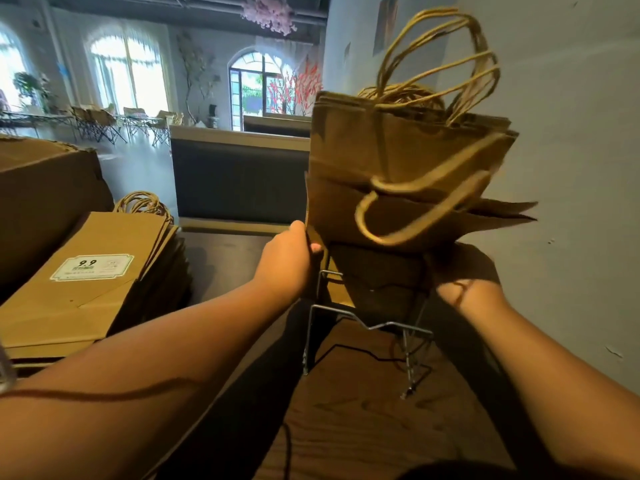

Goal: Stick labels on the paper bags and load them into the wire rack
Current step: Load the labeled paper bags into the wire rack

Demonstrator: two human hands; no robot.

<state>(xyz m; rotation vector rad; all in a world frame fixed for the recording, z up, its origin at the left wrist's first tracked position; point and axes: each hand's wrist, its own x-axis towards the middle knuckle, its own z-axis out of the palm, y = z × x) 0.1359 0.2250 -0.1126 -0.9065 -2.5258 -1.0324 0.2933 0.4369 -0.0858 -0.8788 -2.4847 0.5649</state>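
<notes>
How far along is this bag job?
Done: the top bag of the stack on the left carries a label. In hand: left hand and right hand hold a bundle of bags above the wire rack. Left: seating them, then that stack.

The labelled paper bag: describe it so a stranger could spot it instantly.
Start at the big cardboard box on the left. Just in front lies a flat stack of brown paper bags; the labelled bag is on top, the only one showing a white sticker printed "9.9".

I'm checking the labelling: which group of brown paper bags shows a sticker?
The flat stack of brown paper bags lying at the left; its top bag bears a white label. The upright bundle of brown paper bags held in both hands shows none.
</notes>
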